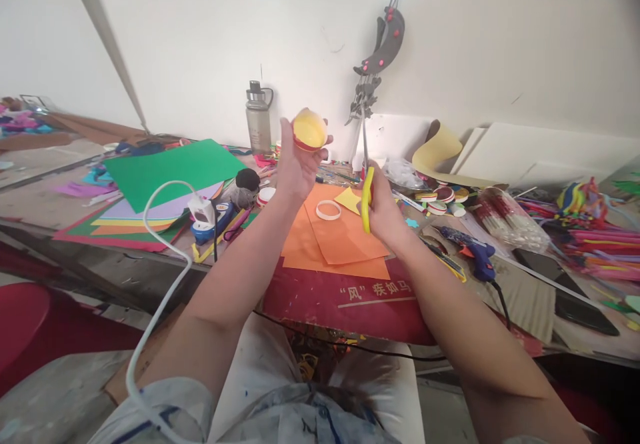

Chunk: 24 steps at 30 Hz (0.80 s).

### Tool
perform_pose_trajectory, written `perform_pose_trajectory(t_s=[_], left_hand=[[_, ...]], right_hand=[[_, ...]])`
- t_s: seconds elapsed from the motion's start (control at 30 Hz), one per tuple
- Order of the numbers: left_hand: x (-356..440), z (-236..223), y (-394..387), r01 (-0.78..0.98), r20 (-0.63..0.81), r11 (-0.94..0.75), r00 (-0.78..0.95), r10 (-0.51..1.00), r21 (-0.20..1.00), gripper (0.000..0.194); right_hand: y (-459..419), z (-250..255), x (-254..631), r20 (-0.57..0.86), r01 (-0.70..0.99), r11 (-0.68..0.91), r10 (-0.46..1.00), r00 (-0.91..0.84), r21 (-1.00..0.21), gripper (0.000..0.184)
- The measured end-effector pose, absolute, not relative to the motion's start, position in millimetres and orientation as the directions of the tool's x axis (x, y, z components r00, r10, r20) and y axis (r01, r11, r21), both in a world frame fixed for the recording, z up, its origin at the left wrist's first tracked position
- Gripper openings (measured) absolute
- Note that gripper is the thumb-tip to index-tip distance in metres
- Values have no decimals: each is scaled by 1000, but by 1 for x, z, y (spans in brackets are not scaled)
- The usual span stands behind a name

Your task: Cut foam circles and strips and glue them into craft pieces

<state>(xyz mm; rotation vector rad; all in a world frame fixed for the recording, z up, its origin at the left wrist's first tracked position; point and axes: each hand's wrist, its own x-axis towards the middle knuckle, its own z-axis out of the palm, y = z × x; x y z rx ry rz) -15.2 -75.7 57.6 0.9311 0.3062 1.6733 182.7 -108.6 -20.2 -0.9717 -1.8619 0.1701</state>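
Observation:
My left hand (299,167) holds up a small round paper cup (310,131), yellow inside with a red band near its rim, its opening turned toward me. In my right hand (384,204) is a pair of scissors (369,197) with yellow handles, the blades pointing upward and apart from the cup. Below the hands, orange paper sheets (340,244) lie on a dark red board (320,301). A white ring (328,210) rests on the orange paper, beside a piece of yellow paper (349,199).
A grey water bottle (259,121) stands at the wall. Coloured sheets (175,171) lie left, near a white plug (203,211) with a cable. To the right are a blue glue gun (477,254), a black phone (570,291) and pipe cleaners (605,251). A dark crescent ornament (387,47) hangs behind.

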Motion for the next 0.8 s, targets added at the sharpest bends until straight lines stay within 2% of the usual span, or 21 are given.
perform_pose_trajectory(t_s=[0.1,0.17,0.23,0.47,0.8], left_hand=[[-3,47,-73,-671,355,-232,50,934,705,60],[4,39,-72,-629,365,-237,80,928,740,61],[9,32,-69,-589,398,-280,78,914,758,64],[14,17,-50,-489,507,-433,22,862,757,71],[18,17,-58,-467,539,-460,42,841,755,76]], right_hand=[[-105,-17,187,730,633,634,666,-157,-443,62],[-105,-16,186,716,675,601,681,-151,-429,48],[-106,-15,184,711,722,557,691,-130,-409,42],[-108,-12,186,669,851,363,743,-18,-379,48],[-110,-8,188,649,890,313,760,-25,-332,52]])
